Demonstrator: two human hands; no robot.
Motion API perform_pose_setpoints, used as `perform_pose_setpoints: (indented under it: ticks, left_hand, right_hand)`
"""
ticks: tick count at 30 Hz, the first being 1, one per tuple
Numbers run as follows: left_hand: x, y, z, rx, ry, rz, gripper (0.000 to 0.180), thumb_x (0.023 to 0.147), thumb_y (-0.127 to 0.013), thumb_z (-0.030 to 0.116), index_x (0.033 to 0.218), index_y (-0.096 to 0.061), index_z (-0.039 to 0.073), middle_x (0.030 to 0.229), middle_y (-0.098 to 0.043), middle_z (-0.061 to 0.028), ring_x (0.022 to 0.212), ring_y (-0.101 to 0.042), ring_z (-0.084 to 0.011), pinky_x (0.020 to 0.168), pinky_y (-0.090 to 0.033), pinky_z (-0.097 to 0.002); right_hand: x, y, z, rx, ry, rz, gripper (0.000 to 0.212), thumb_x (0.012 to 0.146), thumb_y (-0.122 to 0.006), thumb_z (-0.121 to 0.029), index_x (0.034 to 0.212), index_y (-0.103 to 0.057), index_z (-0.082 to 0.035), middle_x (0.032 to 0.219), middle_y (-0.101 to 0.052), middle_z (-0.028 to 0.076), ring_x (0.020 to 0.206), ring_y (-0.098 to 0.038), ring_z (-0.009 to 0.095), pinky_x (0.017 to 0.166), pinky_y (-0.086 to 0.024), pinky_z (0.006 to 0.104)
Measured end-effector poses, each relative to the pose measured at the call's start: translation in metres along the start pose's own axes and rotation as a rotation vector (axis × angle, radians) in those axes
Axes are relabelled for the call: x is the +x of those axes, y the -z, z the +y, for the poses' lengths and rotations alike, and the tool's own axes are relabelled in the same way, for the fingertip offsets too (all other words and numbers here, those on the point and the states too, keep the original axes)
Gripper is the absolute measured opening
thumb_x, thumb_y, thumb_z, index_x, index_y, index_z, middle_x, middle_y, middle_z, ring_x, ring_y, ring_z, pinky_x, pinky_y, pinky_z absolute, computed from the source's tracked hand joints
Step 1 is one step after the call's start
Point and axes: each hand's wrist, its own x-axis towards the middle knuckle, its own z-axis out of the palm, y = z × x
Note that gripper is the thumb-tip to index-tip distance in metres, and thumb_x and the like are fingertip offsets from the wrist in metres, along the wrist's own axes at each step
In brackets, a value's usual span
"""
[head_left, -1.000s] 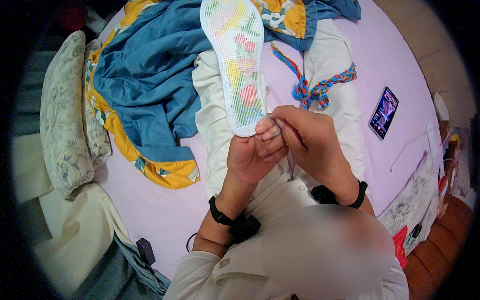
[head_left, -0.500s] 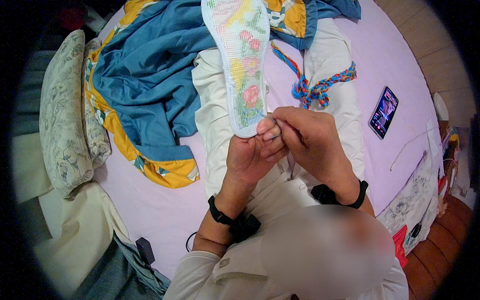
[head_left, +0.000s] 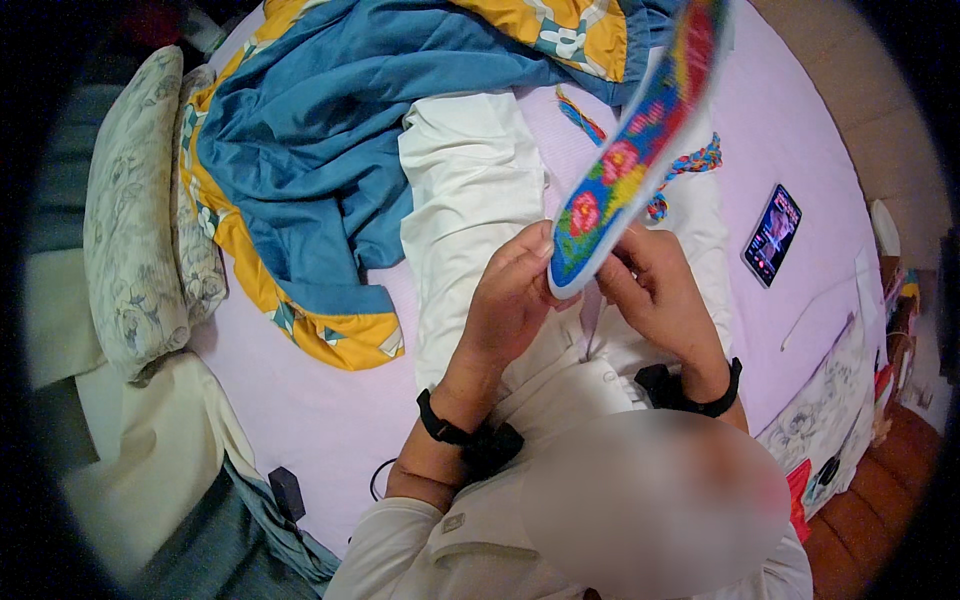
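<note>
**Both hands on an embroidered insole**

The left hand (head_left: 510,300) curls its fingers together around the near end of the embroidered insole (head_left: 630,165), thumb pressed along its edge. The right hand (head_left: 655,290) pinches the same end from the right, fingers closed on it. The insole slants up and far-right over the lap, flowered side showing. A phone (head_left: 772,234) lies on the pink sheet (head_left: 300,420) at right.

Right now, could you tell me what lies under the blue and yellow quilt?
The blue and yellow quilt lies on the lilac bedsheet and overlaps the white trouser leg. Whatever else it covers is hidden.
</note>
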Motion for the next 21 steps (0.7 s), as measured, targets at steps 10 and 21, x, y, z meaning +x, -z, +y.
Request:
perform_pose_setpoints:
  ticks: [10, 21]
  left_hand:
    - [0.007, 0.016, -0.009, 0.378, -0.128, -0.066, 0.021, 0.092, -0.044, 0.022, 0.082, -0.051, 0.004, 0.071, -0.048, 0.0025, 0.063, -0.042, -0.0042, 0.057, -0.035, -0.0184]
    - [0.006, 0.017, -0.006, 0.618, -0.298, 0.066, 0.02, 0.093, -0.046, 0.015, 0.078, -0.051, 0.001, 0.063, -0.05, -0.0003, 0.054, -0.046, -0.0049, 0.051, -0.037, -0.0185]
  right_hand:
    - [-0.011, -0.009, 0.014, 0.09, -0.082, 0.08, 0.021, 0.08, -0.051, -0.008, 0.099, -0.055, 0.0, 0.099, -0.057, 0.018, 0.092, -0.056, 0.032, 0.082, -0.043, 0.0332]
    - [-0.001, -0.003, -0.002, -0.569, 0.362, 0.512, 0.023, 0.068, -0.057, 0.008, 0.09, -0.054, 0.0, 0.091, -0.054, 0.015, 0.088, -0.053, 0.032, 0.075, -0.045, 0.0375]
